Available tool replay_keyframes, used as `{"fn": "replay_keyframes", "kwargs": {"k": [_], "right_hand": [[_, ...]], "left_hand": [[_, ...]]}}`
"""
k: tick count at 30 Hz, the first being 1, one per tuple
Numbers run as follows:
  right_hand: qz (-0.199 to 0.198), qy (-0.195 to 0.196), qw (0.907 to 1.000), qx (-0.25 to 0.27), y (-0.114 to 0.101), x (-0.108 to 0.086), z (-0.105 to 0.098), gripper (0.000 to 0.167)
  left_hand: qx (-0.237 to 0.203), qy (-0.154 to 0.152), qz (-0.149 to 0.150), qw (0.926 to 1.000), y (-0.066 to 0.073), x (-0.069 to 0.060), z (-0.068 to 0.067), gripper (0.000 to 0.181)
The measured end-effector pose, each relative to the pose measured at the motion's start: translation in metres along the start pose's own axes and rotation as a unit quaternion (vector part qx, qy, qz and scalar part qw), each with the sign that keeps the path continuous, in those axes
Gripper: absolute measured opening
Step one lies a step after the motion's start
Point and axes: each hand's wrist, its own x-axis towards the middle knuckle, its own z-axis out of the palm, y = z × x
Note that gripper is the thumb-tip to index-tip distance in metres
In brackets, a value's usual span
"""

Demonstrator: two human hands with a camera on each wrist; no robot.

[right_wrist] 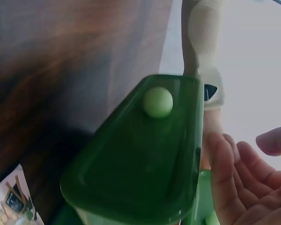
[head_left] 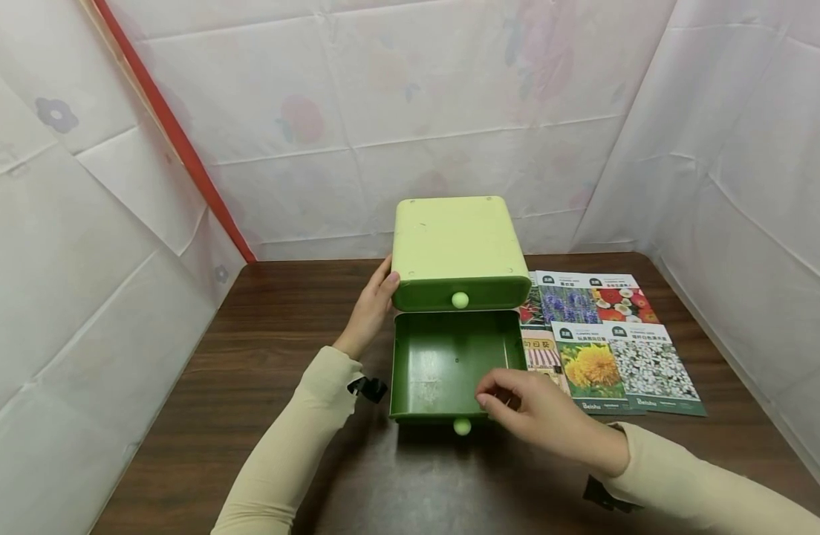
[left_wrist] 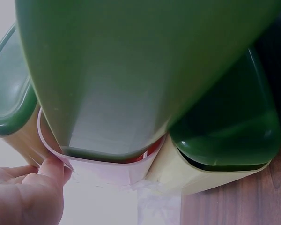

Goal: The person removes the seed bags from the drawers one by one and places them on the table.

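Observation:
A small light-green desktop drawer chest (head_left: 460, 236) stands on the table, its dark green top drawer (head_left: 423, 294) closed. Below that, a dark green drawer (head_left: 443, 360) is pulled far out, its bare inside showing. My left hand (head_left: 370, 312) rests against the chest's left side; in the left wrist view its fingertips touch the pink tier (left_wrist: 100, 171). Above the pulled drawer's front right corner hovers my right hand (head_left: 550, 416), fingers loosely bent, holding nothing. In the right wrist view, its thumb stands apart from the fingers, beside the drawer front with a round knob (right_wrist: 158, 102).
Flower seed packets lie on the table right of the chest, among them one with yellow blooms (head_left: 590, 369), one with white blooms (head_left: 653, 368) and one with purple blooms (head_left: 570, 303). White sheeting (head_left: 383, 111) hangs behind the brown table (head_left: 249, 357).

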Motion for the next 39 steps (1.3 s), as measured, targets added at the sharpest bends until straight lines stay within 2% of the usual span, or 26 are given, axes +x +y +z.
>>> {"fn": "replay_keyframes", "kwargs": {"k": [6,10,17,21,29,34,39], "right_hand": [[-0.030,-0.021,0.9993,-0.005,-0.001,-0.005,0.008,0.011],[-0.030,-0.046,0.9984,0.003,-0.001,-0.009,0.014,0.015],[0.028,-0.111,0.9934,0.008,0.004,-0.017,0.026,0.025],[0.058,-0.144,0.9875,0.028,0.012,-0.022,0.036,0.032],[0.116,-0.168,0.9757,0.079,0.028,-0.026,0.052,0.043],[0.162,-0.154,0.9607,0.164,0.039,-0.026,0.063,0.038],[0.196,-0.122,0.9355,0.268,0.045,-0.027,0.072,0.040]], "left_hand": [[0.002,0.003,-0.001,1.0000,0.000,0.001,-0.001,0.063],[0.000,-0.002,0.002,1.0000,0.000,0.001,-0.001,0.061],[-0.004,-0.001,0.006,1.0000,0.000,0.001,0.000,0.065],[-0.001,0.000,0.006,1.0000,0.000,0.000,0.001,0.065],[-0.002,-0.001,0.009,1.0000,0.001,0.000,0.000,0.063],[-0.003,-0.001,0.003,1.0000,0.001,0.000,0.000,0.063],[-0.003,0.000,-0.004,1.0000,0.002,-0.001,0.000,0.060]]}}
